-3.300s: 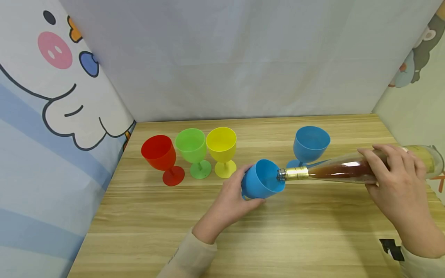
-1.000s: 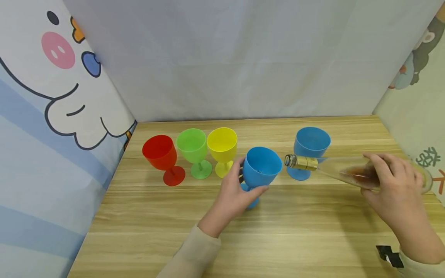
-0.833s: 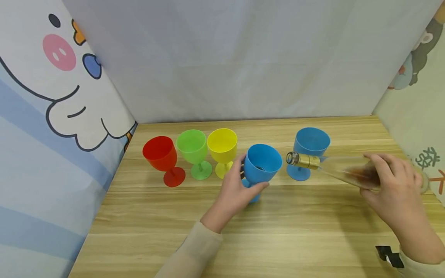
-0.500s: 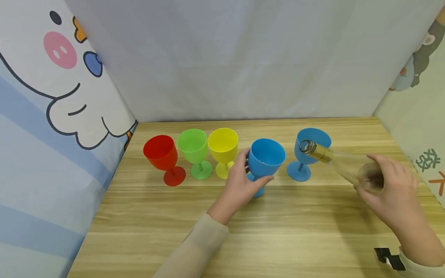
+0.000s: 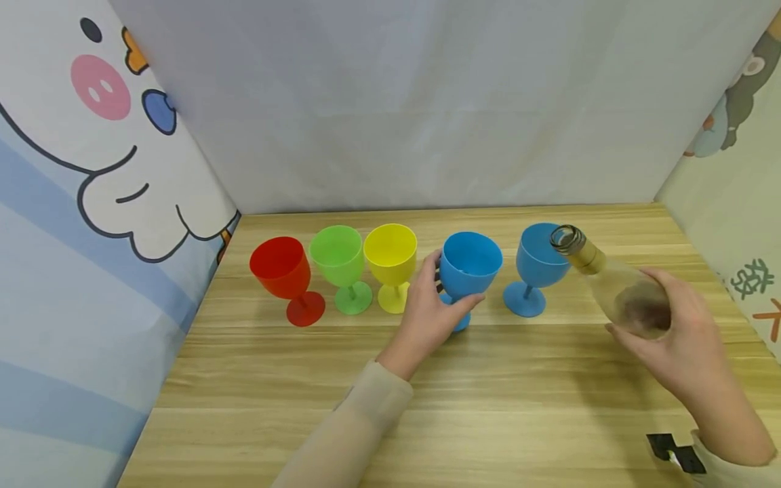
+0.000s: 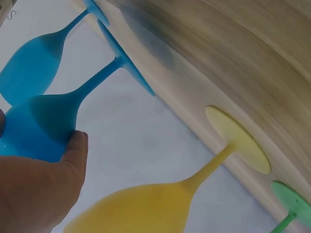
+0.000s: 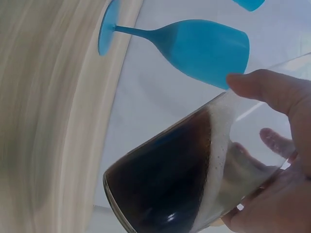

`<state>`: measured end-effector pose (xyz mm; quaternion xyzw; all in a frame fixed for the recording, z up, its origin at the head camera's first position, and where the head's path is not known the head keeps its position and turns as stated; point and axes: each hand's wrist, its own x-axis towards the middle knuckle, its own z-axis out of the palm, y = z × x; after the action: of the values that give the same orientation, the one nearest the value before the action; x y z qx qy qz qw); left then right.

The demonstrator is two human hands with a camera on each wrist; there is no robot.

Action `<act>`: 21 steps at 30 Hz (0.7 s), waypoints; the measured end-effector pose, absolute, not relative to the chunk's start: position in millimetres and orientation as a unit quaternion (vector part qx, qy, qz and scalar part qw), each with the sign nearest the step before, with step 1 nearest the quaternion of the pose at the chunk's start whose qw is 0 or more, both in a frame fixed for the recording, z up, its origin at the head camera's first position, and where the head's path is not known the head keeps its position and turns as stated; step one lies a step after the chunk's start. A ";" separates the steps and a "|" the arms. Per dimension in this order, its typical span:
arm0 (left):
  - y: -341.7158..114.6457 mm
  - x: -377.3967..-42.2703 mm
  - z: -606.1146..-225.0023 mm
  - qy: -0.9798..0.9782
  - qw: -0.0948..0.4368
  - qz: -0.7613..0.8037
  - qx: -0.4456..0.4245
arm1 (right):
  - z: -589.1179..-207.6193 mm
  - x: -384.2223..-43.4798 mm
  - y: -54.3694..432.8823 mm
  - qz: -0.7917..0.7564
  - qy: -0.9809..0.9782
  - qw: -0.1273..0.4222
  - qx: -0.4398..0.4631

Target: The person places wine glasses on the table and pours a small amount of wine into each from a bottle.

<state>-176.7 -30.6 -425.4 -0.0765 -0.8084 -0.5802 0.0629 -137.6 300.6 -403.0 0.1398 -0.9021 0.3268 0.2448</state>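
Observation:
My left hand [image 5: 424,315] grips a blue plastic goblet [image 5: 470,264] round the lower bowl, thumb in front. The goblet stands upright, low over the table, between a yellow goblet [image 5: 390,254] and a second blue goblet [image 5: 538,257]. In the left wrist view the held goblet [image 6: 41,124] shows its stem and foot. My right hand [image 5: 683,346] holds a clear glass bottle [image 5: 613,285] by its body, gold-collared neck slanting up to the left and overlapping the second blue goblet. Dark liquid topped with foam fills the lower part of the bottle [image 7: 165,170] in the right wrist view.
A red goblet [image 5: 281,268] and a green goblet [image 5: 337,257] stand left of the yellow one, in a row on the wooden table [image 5: 488,420]. A pale cloth wall [image 5: 390,108] rises behind the table's back edge. Printed panels flank both sides.
The bottle's mouth was at the tilted blue goblet's rim; my right hand has drawn it away right and turned it more upright. My left hand has righted that goblet and moved it back, lower.

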 end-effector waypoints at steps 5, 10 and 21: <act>-26.0 -181.9 -427.4 -0.811 0.060 -0.579 -0.055 | -403.5 -133.7 297.2 0.347 -0.900 0.234 0.118; -23.2 -185.8 -431.5 -0.807 0.063 -0.586 -0.039 | -402.6 -129.6 295.5 0.353 -0.909 0.204 0.084; -12.5 -197.9 -436.6 -0.803 0.078 -0.589 -0.042 | -402.2 -126.0 295.4 0.373 -0.916 0.145 0.036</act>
<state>-197.9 -12.5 -436.6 -0.0420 -0.8029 -0.5894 0.0784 -126.0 295.4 -402.2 0.0360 -0.9157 0.3731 0.1449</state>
